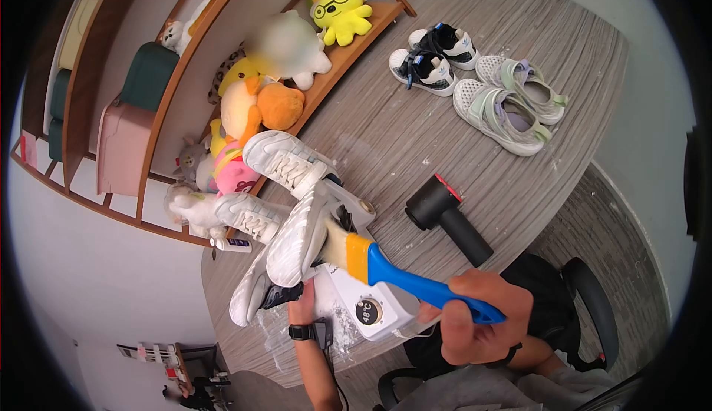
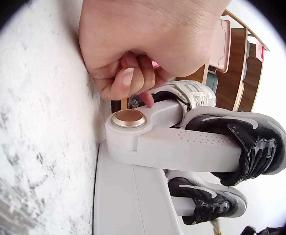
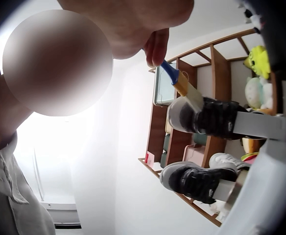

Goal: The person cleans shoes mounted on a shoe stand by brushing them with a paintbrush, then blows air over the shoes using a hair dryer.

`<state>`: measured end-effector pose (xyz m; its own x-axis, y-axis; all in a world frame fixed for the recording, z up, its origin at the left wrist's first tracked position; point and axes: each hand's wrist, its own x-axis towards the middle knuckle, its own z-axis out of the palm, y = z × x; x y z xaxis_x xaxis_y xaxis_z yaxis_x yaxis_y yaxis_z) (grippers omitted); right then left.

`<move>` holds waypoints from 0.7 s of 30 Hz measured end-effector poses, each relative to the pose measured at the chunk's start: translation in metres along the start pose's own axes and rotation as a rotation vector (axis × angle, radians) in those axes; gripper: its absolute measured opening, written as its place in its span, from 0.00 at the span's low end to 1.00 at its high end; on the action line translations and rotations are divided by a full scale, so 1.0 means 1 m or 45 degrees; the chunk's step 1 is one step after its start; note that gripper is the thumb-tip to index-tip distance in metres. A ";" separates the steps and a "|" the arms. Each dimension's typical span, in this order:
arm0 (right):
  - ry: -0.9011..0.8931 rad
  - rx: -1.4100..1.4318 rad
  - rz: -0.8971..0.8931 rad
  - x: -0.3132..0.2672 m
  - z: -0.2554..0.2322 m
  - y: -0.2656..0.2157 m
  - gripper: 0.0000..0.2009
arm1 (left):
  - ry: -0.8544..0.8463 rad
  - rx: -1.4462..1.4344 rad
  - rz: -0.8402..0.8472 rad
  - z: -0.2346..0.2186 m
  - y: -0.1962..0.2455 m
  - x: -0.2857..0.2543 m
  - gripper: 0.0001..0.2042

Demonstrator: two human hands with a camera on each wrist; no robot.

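Your right hand (image 1: 482, 315) grips brush (image 1: 411, 283) against shoe (image 1: 293, 240) on rack (image 1: 382, 318); left hand (image 2: 138, 49) curled, hold unclear. Hairdryer (image 1: 452, 222) nearby, sneakers (image 1: 486, 118) beyond, on grey worktop (image 1: 519, 185); toy shelf (image 1: 382, 20) alongside.

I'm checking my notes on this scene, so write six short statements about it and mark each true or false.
1. The right hand holds a brush. True.
2. The brush's handle is red. False: it is blue.
3. Black shoes sit on arms of a white stand. True.
4. A yellow plush with glasses sits on the shelf. True.
5. The stand shows 84 °C. False: its display reads 48 °C.
6. A black handheld device is in the right hand. False: the device lies on the table.
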<state>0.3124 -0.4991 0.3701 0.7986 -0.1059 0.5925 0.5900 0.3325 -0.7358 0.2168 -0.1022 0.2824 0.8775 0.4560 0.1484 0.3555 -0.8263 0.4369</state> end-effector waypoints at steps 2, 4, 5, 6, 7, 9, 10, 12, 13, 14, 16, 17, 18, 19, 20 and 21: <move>0.221 0.001 -0.077 -0.003 0.010 0.003 0.15 | 0.015 -0.010 0.067 0.002 -0.009 0.000 0.17; 0.405 -0.102 -0.149 -0.005 0.010 0.007 0.16 | 0.055 0.022 0.098 0.006 -0.008 0.001 0.17; 0.401 -0.101 -0.152 0.001 0.009 0.006 0.16 | 0.093 0.055 0.127 0.008 -0.008 0.001 0.19; 0.222 -0.291 -0.171 0.009 0.007 0.004 0.13 | 0.096 0.051 0.125 0.009 -0.007 0.003 0.19; 0.043 -0.479 -0.190 0.013 0.007 0.003 0.11 | 0.092 0.054 0.166 0.009 -0.006 0.004 0.19; 0.073 -0.388 -0.174 0.005 0.009 0.000 0.11 | 0.093 0.056 0.201 0.010 -0.014 0.006 0.20; 0.023 -0.247 -0.131 0.006 0.003 -0.008 0.11 | 0.100 -0.151 0.103 0.015 -0.026 0.008 0.19; -0.046 -0.098 -0.087 0.005 -0.001 -0.018 0.12 | 0.128 -0.473 0.051 0.024 -0.042 0.009 0.15; -0.030 -0.110 -0.131 0.005 -0.002 -0.022 0.12 | 0.138 -0.480 0.040 0.028 -0.046 0.010 0.15; -0.013 -0.126 -0.174 0.004 -0.003 -0.024 0.12 | 0.150 -0.497 0.124 0.030 -0.051 0.011 0.15; 0.008 -0.292 -0.267 0.001 -0.002 -0.022 0.12 | 0.148 -0.301 0.197 0.024 -0.038 0.008 0.14; 0.047 -0.454 -0.365 0.000 -0.001 -0.020 0.12 | 0.205 -0.557 0.064 0.030 -0.036 0.009 0.10; 0.053 -0.485 -0.293 0.000 0.004 -0.017 0.11 | 0.155 -0.659 0.004 0.038 -0.058 0.010 0.16; 0.027 -0.486 -0.300 -0.003 0.010 -0.012 0.11 | 0.106 -0.763 -0.055 0.045 -0.087 0.016 0.23; 0.092 -0.503 -0.236 -0.006 0.016 -0.005 0.13 | 0.048 -0.817 -0.010 0.050 -0.117 0.019 0.20; 0.157 -0.520 -0.170 -0.010 0.021 -0.002 0.16 | 0.011 -0.885 0.090 0.056 -0.130 0.020 0.20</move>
<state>0.3011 -0.4789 0.3724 0.7056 -0.2417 0.6661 0.6680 -0.0868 -0.7391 0.2066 -0.0040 0.1795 0.8873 0.4141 0.2029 0.0069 -0.4519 0.8921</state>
